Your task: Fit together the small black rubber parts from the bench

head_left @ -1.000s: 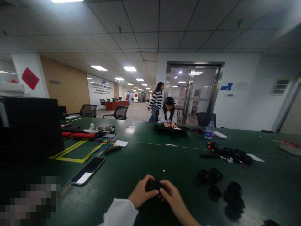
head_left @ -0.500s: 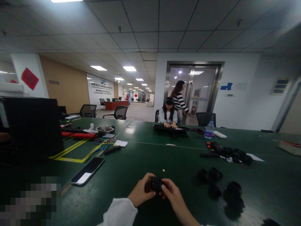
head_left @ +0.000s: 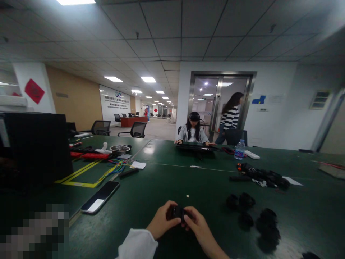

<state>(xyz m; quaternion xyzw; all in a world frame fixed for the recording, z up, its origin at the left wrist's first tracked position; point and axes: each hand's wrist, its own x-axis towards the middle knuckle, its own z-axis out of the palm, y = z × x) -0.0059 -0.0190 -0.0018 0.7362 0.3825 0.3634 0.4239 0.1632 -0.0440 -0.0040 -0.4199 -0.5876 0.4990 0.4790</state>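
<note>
Between my two hands, just above the green table (head_left: 151,187), is a small black rounded part (head_left: 178,212); its exact kind is not clear. My left hand (head_left: 164,218) grips it from the left, fingers curled behind and thumb across the front. From the right, my right hand (head_left: 195,220) pinches its other side with thumb and fingers. The fingers partly cover the part. To the right lie several small black parts (head_left: 245,200) and a further dark cluster (head_left: 268,228), too dark to make out in detail.
A phone (head_left: 101,197) lies to the left, near coloured wires (head_left: 114,169) and a metal bowl (head_left: 120,149). A black box (head_left: 35,147) stands far left. Across the table are a water bottle (head_left: 239,149), a black cable bundle (head_left: 265,175) and a seated person (head_left: 192,133).
The black part has turned slightly in my hands, and my left thumb now lies further across it. The person in stripes has walked right; the seated person's hands have spread apart.
</note>
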